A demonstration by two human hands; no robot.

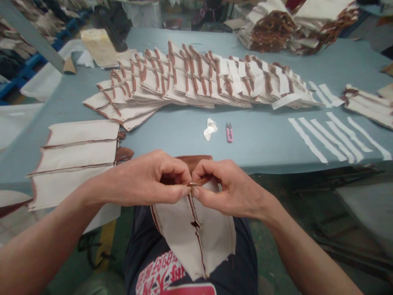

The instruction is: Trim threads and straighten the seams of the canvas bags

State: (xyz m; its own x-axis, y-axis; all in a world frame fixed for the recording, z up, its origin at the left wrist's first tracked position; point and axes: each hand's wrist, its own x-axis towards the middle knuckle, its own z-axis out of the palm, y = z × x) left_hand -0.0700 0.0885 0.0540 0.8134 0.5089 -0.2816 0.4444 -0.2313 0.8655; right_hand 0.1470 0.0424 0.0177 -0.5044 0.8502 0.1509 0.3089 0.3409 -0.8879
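A white fabric piece (181, 233) with brown edging and a brown-lined centre seam hangs over the lap. My left hand (153, 178) pinches the top of its seam from the left, thumb and fingers pressed together. From the right, my right hand (227, 184) grips the same spot, its thumb tip almost against the left thumb. A small brown edge shows between the fingertips. Behind the hands a brown band (195, 160) of the piece stands up. Beyond them, pink thread snips (229, 132) and a crumpled white scrap (210, 129) lie on the blue table.
A long overlapping row of white, brown-edged pieces (181, 78) crosses the blue table (260, 139). White strips (310, 139) lie at the right. Another stitched piece (76, 153) rests at the left edge. Bundled stacks (273, 28) sit at the back right.
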